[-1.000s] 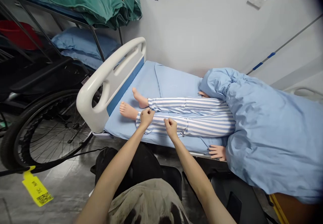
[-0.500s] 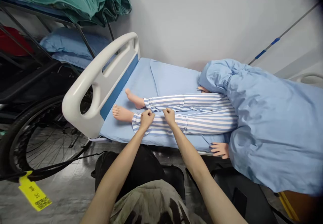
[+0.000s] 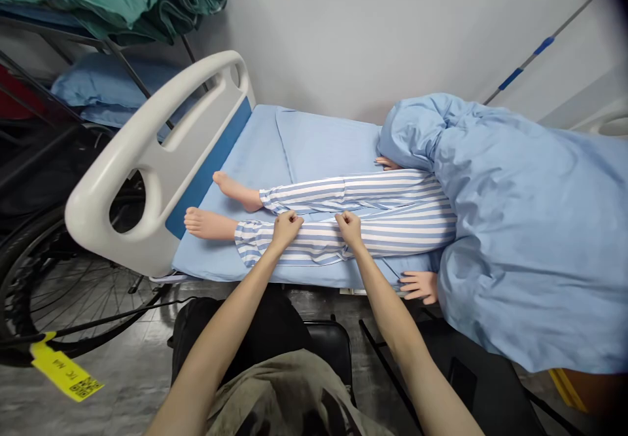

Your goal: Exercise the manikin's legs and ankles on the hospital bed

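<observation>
Striped blue-and-white trousers [image 3: 407, 230] cover the legs of a manikin lying on the bed. My left hand [image 3: 286, 228] is closed on the trouser fabric of the nearer leg, around the shin. Farther up the same leg, close to the knee, my right hand [image 3: 350, 229] also pinches the cloth. A stretch of fabric runs between the two fists. Two bare manikin feet [image 3: 210, 224] stick out of the cuffs, toward the footboard. The fingertips of both hands are partly hidden.
A white footboard [image 3: 115, 141] closes the bed's left end. On the right, a blue quilt [image 3: 530, 226] hides the upper body, with a manikin hand [image 3: 419, 287] showing below it. Left stands a wheel [image 3: 73, 298] with a yellow tag [image 3: 66, 374]. Black chairs [image 3: 328, 351] are at the bedside.
Both fists have shifted up the trouser leg toward the knee, the right one farther, so the gap between them is wider. The camera view has turned slightly to the right.
</observation>
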### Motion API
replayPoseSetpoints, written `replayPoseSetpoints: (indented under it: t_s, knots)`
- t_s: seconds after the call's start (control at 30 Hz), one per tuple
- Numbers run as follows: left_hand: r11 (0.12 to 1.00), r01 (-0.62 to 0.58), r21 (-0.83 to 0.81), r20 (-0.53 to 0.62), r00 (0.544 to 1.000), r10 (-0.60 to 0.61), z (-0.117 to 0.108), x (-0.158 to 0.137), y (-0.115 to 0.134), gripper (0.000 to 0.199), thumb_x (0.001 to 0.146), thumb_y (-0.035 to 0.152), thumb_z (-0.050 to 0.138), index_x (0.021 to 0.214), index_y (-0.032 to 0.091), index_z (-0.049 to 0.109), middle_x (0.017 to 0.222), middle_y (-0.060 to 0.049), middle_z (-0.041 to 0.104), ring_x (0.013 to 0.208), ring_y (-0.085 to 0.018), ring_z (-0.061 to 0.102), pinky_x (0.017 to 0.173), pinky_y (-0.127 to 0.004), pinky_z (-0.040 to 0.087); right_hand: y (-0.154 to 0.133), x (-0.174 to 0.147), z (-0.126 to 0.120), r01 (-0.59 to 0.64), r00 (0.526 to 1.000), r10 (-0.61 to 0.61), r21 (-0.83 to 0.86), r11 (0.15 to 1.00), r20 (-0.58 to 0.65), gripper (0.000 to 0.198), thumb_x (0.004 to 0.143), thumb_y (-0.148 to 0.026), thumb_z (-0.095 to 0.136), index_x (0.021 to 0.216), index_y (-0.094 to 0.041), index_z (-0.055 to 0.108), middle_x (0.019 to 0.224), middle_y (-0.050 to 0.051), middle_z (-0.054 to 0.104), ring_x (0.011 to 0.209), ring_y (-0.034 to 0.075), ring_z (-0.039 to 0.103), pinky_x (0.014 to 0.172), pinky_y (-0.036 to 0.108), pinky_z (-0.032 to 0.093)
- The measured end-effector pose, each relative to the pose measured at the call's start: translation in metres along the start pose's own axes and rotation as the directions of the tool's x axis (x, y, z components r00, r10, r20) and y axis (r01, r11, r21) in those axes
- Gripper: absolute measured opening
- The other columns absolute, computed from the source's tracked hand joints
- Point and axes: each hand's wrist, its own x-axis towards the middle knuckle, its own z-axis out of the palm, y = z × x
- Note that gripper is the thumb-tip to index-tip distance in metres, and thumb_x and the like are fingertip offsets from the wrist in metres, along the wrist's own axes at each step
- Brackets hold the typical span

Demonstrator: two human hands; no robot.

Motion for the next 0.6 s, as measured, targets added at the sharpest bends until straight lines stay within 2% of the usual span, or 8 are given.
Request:
replayPoseSetpoints:
  t_s: [0.13, 0.23, 0.3, 0.37, 0.47, 0.53, 0.6]
  knots:
    - [0.972, -0.088, -0.218, 0.108, 0.988, 0.114, 0.04, 0.0, 0.035, 0.028, 0.071, 0.024, 0.057, 0.056, 0.021, 0.034, 0.054, 0.006, 0.032, 0.056, -0.01, 0.031, 0.058, -0.026, 0.026, -0.001, 0.002, 0.012, -0.019, 1.0, 0.019, 0.025, 1.0, -0.017, 0.035, 0.078, -0.038, 0.053, 0.058, -0.022, 0.028, 0.056, -0.006, 0.026, 0.058, 0.01, 0.027, 0.057, 0.025, 0.024]
    - [0.966, -0.07, -0.248, 0.099, 0.99, 0.097, 0.074, -0.001, 0.046, 0.03, 0.073, 0.025, 0.056, 0.056, 0.021, 0.032, 0.054, 0.006, 0.032, 0.056, -0.01, 0.031, 0.058, -0.026, 0.027, -0.009, 0.006, 0.006, -0.034, 0.999, 0.034, 0.07, 0.997, 0.005, 0.035, 0.076, -0.039, 0.054, 0.057, -0.023, 0.028, 0.056, -0.006, 0.027, 0.058, 0.009, 0.027, 0.056, 0.025, 0.024]
    - [0.989, -0.06, -0.138, 0.03, 0.997, 0.065, 0.089, -0.002, 0.042, 0.028, 0.073, 0.023, 0.055, 0.056, 0.021, 0.033, 0.053, 0.006, 0.033, 0.056, -0.01, 0.032, 0.06, -0.026, 0.026, -0.016, 0.01, -0.012, -0.016, 1.0, 0.016, 0.085, 0.996, 0.007, 0.037, 0.077, -0.041, 0.053, 0.057, -0.023, 0.028, 0.056, -0.006, 0.026, 0.057, 0.009, 0.027, 0.056, 0.025, 0.025]
    - [0.998, -0.064, -0.02, 0.003, 0.998, 0.064, 0.096, -0.004, 0.034, 0.026, 0.073, 0.021, 0.055, 0.056, 0.02, 0.036, 0.052, 0.005, 0.036, 0.056, -0.011, 0.034, 0.061, -0.027, 0.026, -0.022, 0.015, -0.039, 0.055, 0.998, -0.055, 0.035, 0.998, -0.005, 0.039, 0.08, -0.042, 0.054, 0.057, -0.022, 0.029, 0.056, -0.006, 0.027, 0.057, 0.009, 0.028, 0.057, 0.025, 0.026]
    - [0.997, -0.077, -0.013, 0.02, 0.997, 0.078, 0.096, -0.005, 0.027, 0.026, 0.073, 0.021, 0.055, 0.056, 0.021, 0.036, 0.053, 0.005, 0.037, 0.057, -0.012, 0.035, 0.061, -0.027, 0.026, -0.02, 0.026, -0.085, 0.162, 0.986, -0.166, -0.109, 0.981, -0.025, 0.041, 0.083, -0.04, 0.056, 0.058, -0.021, 0.03, 0.056, -0.006, 0.029, 0.058, 0.009, 0.029, 0.059, 0.025, 0.026]
    - [0.994, -0.069, -0.079, -0.002, 0.998, 0.069, 0.095, -0.004, 0.029, 0.027, 0.073, 0.021, 0.054, 0.056, 0.021, 0.033, 0.054, 0.005, 0.035, 0.057, -0.011, 0.035, 0.06, -0.027, 0.026, -0.009, 0.032, -0.109, 0.123, 0.987, -0.138, -0.167, 0.978, -0.082, 0.041, 0.084, -0.039, 0.055, 0.058, -0.022, 0.028, 0.056, -0.006, 0.027, 0.058, 0.009, 0.028, 0.06, 0.025, 0.025]
    - [0.989, -0.051, -0.138, -0.025, 0.999, 0.048, 0.097, -0.004, 0.036, 0.028, 0.073, 0.021, 0.053, 0.057, 0.021, 0.031, 0.055, 0.005, 0.032, 0.057, -0.011, 0.033, 0.059, -0.026, 0.026, 0.006, 0.035, -0.12, 0.03, 0.986, -0.068, -0.239, 0.971, -0.151, 0.039, 0.083, -0.035, 0.053, 0.057, -0.022, 0.026, 0.055, -0.006, 0.026, 0.057, 0.01, 0.027, 0.059, 0.026, 0.024]
